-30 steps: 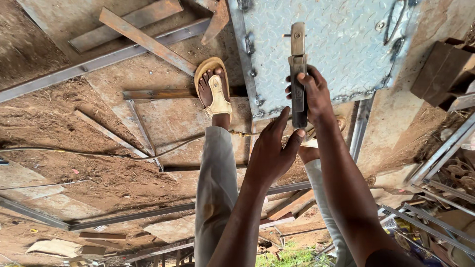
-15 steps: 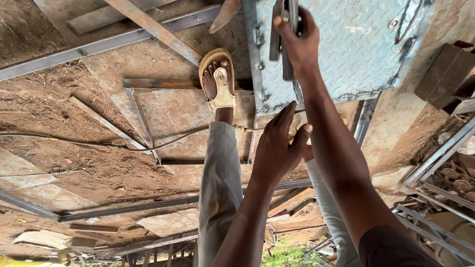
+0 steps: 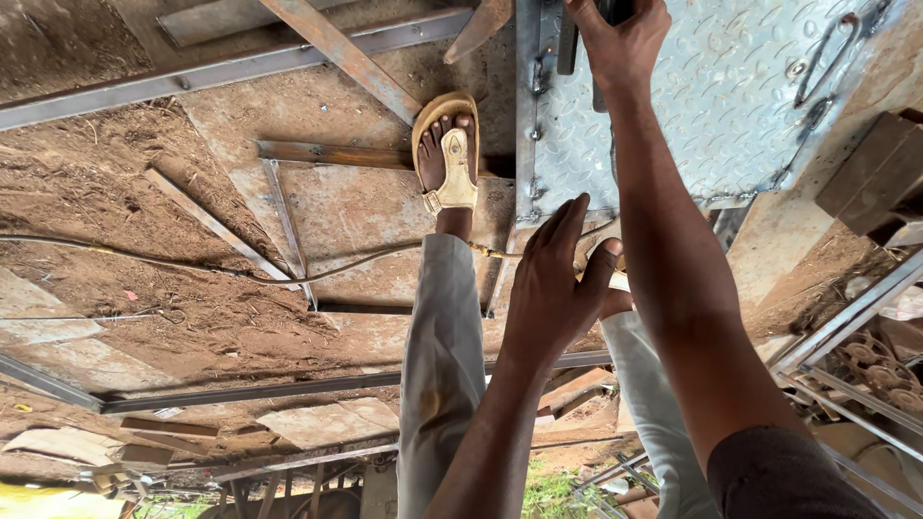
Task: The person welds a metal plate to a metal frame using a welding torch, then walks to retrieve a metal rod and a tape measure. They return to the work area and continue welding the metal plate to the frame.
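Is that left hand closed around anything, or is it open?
Open. The left hand has its fingers spread and grips nothing, while the right hand is closed on a dark bar.

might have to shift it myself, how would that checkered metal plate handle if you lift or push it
The metal plate is probably stiff: it lies flat with a welded-looking frame edge. Likely heavy for its size, being framed steel. Its raised tread should give some grip, and the handle on it looks the easier hold. The right hand grips a dark bar at its top edge.
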